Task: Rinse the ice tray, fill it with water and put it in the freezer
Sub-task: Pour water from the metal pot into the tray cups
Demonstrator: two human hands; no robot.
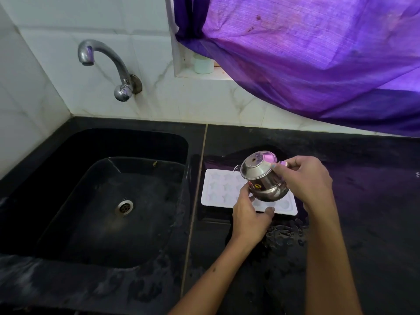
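A white ice tray [221, 189] with star-shaped cells lies flat on the black counter just right of the sink. Above its right half a small steel pot [261, 178] is tilted, its mouth turned toward the far left. My right hand [304, 178] grips the pot at its upper rim. My left hand [250, 214] touches the pot's lower side with its fingers, and its thumb rests on the tray's near edge. The tray's right cells are partly hidden by the pot and my hands.
A black sink [102, 201] with a steel drain [124, 207] sits at the left, under a wall tap [102, 62] that runs no water. The counter [363, 212] is wet in patches. A purple curtain [318, 53] hangs over the back right, beside a small pale jar [203, 64].
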